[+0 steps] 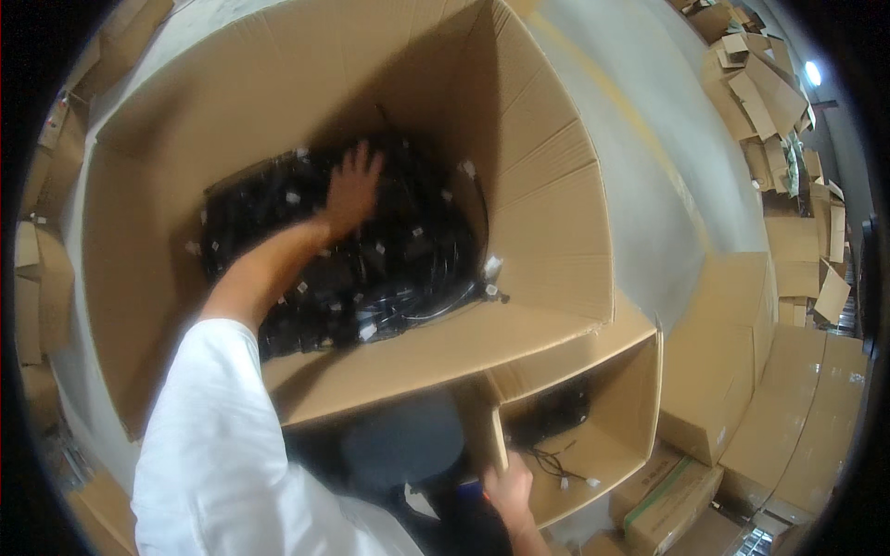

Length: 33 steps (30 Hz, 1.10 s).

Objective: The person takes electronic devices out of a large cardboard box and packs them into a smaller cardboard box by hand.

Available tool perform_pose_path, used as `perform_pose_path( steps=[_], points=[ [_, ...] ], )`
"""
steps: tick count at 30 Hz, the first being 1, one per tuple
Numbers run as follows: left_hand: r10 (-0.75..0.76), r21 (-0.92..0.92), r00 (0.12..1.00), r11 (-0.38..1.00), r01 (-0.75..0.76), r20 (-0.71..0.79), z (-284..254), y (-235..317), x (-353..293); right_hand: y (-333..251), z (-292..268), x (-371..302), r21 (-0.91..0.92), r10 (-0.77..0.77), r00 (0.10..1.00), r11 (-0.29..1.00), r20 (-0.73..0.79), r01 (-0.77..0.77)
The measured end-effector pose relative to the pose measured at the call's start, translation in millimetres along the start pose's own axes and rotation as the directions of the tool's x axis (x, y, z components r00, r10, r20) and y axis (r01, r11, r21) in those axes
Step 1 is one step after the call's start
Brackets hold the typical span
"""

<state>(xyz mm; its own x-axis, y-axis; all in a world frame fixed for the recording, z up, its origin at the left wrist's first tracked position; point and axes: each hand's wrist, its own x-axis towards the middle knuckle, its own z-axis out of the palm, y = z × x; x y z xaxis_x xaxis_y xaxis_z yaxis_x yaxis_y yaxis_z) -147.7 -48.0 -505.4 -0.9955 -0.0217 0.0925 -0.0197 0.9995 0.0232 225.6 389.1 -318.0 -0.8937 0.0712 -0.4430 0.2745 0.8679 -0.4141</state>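
Reaching deep, holding steady

The large carton (549, 199) stands open, near it the smaller carton (623, 405). Inside the large one lie black bundles (422, 218) — over them the left hand (353, 192) is spread wide; contact I cannot tell. The right hand (510, 486) grips the smaller carton's edge. Probably the bundles are being handled — next calls for minding white connectors (368, 331).

Yellow line (644, 132) across grey floor (681, 79); loose cardboard heap (753, 102) upper right; cartons (799, 417) lower right; lit lamp (813, 73) near rim.
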Motion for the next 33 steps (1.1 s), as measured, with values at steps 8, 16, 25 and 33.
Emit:
perform_pose_path(
  steps=[8, 16, 25, 33],
  points=[
    [0.051, -0.202, 0.996, 0.979, -0.034, 0.077, -37, -43, 37, -9, -4, 4, -0.031, -0.009, 1.0, 0.999, -0.015, 0.009],
    [0.07, -0.972, 0.997, 0.232, 0.024, 0.041, -275, -36, 30, -4, -5, -3, -0.088, -0.065, 0.995, 0.994, -0.07, 0.058],
    [0.281, -0.916, 0.957, -0.398, 0.054, -0.065, -438, 99, -64, -153, -122, 16, 0.627, -0.238, 0.777, 0.478, -0.582, 0.616],
    [0.568, -0.729, 0.821, -0.538, 0.424, 0.058, -415, 257, -123, -133, -196, -8, 0.764, 0.101, 0.771, -0.108, -0.629, 0.637]
  ],
)
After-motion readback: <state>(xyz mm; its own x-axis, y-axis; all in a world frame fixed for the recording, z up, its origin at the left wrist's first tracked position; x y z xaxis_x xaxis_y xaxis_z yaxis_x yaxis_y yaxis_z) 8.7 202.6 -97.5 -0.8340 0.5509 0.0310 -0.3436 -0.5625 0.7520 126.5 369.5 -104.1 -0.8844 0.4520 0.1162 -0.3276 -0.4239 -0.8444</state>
